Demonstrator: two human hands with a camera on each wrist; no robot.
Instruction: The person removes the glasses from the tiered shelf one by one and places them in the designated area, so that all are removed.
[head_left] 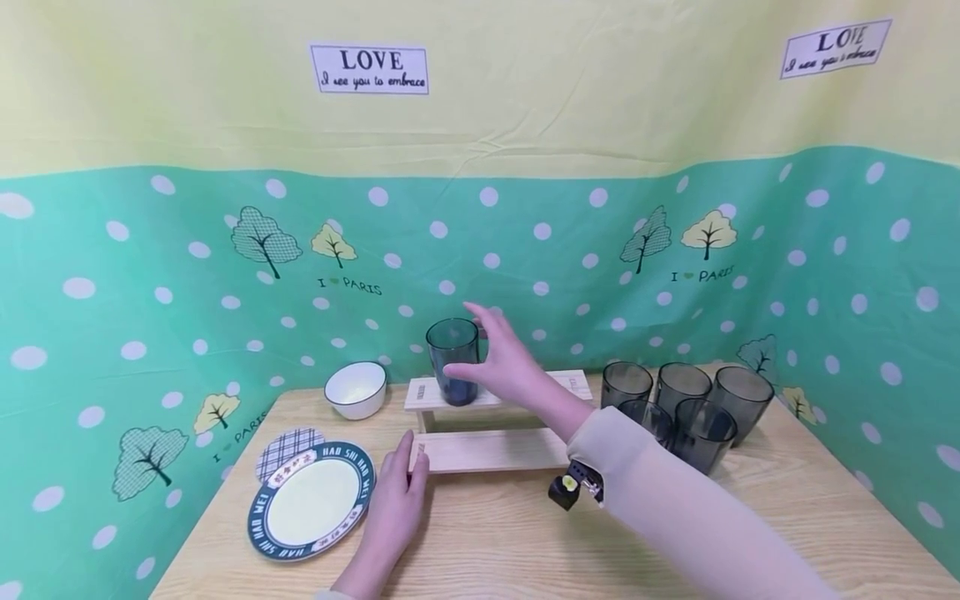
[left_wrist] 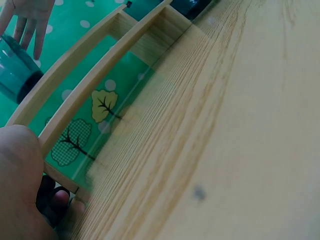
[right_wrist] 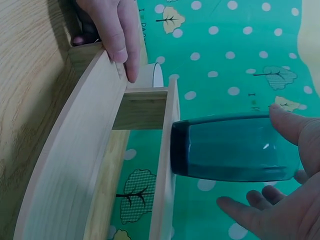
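A dark tinted glass (head_left: 453,367) stands upright on the upper tier of a two-step wooden stand (head_left: 491,451), toward its left end. My right hand (head_left: 510,362) is around the glass's right side, thumb and fingers spread wide. In the right wrist view, the thumb is right at the rim of the glass (right_wrist: 235,149), and the other fingers stand apart from its wall. My left hand (head_left: 396,500) holds the left end of the lower tier. Thumb and finger lie over the board's end there, with other fingertips lower down, partly hidden in the left wrist view.
Several similar tinted glasses (head_left: 682,383) stand grouped right of the stand, partly behind my right forearm. A white bowl (head_left: 356,390) is at the back left. A blue-rimmed plate (head_left: 311,504) overlaps a checked round piece (head_left: 288,450). A patterned cloth (head_left: 525,233) hangs behind the table.
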